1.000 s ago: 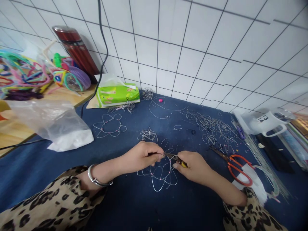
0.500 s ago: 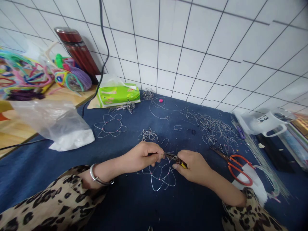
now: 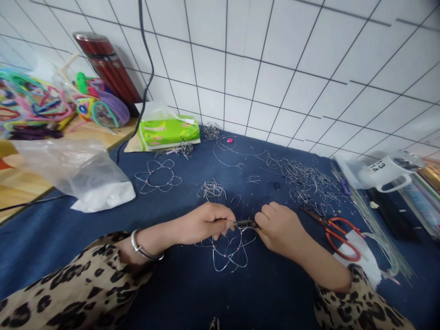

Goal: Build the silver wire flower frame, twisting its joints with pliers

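My left hand [image 3: 209,222] pinches the upper edge of a flower-shaped wire frame [image 3: 225,255], whose looped petals carry small pink beads and hang below my fingers. Wrapped around the handles of dark-jawed pliers [image 3: 245,223] is my right hand [image 3: 280,229], and it hides most of them. The jaws point left and meet the wire at my left fingertips. Just behind my hands lies a small tangle of cut wire [image 3: 212,189]. A second beaded wire flower [image 3: 158,177] rests flat on the blue cloth to the left.
Orange-handled scissors [image 3: 343,238] lie right of my right hand, near straight wires [image 3: 367,215] and a white mug [image 3: 387,173]. Loose wire scraps [image 3: 305,176] spread at the back right. A green tissue pack [image 3: 168,133] and a plastic bag [image 3: 99,183] are on the left.
My right hand has turned over with the pliers, its knuckles now higher and the handles more hidden. The wire flower has tilted slightly; my left hand stays almost in place.
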A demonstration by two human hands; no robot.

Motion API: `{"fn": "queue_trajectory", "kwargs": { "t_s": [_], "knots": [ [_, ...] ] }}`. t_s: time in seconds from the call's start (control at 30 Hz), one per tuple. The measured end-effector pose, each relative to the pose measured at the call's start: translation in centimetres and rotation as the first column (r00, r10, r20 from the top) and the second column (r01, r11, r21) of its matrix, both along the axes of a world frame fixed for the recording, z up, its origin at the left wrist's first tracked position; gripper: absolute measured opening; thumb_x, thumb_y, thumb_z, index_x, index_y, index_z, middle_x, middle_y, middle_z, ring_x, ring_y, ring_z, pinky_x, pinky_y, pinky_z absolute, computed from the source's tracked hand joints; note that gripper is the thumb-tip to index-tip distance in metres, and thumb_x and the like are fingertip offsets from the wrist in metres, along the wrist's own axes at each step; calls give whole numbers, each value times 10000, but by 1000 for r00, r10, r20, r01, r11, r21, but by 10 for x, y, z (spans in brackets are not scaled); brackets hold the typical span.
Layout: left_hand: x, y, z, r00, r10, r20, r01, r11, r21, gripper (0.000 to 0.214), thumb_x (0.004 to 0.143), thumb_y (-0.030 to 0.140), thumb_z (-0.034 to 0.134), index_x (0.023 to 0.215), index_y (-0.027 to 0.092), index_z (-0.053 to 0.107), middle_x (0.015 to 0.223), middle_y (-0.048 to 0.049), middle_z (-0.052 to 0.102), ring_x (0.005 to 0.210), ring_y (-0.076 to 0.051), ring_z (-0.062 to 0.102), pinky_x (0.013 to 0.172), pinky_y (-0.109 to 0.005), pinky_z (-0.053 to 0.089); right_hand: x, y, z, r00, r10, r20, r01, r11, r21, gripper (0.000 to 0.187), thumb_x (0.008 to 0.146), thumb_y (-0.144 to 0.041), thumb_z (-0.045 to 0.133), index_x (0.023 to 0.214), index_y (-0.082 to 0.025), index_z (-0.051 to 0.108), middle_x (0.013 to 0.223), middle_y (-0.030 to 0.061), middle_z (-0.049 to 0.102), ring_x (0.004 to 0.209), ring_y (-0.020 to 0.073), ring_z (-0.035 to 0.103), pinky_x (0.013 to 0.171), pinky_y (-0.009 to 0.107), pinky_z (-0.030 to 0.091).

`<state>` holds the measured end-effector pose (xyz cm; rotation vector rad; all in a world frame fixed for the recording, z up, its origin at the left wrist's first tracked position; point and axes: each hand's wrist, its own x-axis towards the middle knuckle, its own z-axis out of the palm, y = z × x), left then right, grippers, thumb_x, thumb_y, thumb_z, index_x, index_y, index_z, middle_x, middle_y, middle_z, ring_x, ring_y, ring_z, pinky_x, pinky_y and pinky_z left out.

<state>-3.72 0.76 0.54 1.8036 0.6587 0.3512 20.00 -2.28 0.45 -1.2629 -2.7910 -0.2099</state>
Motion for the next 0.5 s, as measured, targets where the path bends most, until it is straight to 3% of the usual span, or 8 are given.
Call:
{"fn": "queue_trajectory", "kwargs": {
  "t_s": [0.2, 0.5],
  "knots": [
    [1, 0, -3, 1000, 13, -20, -15, 992, -125, 172, 856, 155, 405, 821, 127, 571, 677, 19, 519, 526, -66, 516, 516, -181, 406, 1, 0, 0, 999, 0, 49, -3, 999, 51, 94, 825, -199, 446, 734, -189, 467, 723, 32, 465, 703, 171, 358, 576, 313, 182],
    [0, 1, -10, 999, 32, 16, -26, 955, -294, 207, 872, 255, 431, 839, 124, 589, 657, 15, 522, 512, -72, 496, 518, -198, 390, 0, 0, 0, 998, -9, 58, 8, 1000, 8, 88, 813, -186, 449, 729, -188, 476, 718, 34, 478, 687, 165, 367, 547, 307, 155]
  ]
}}
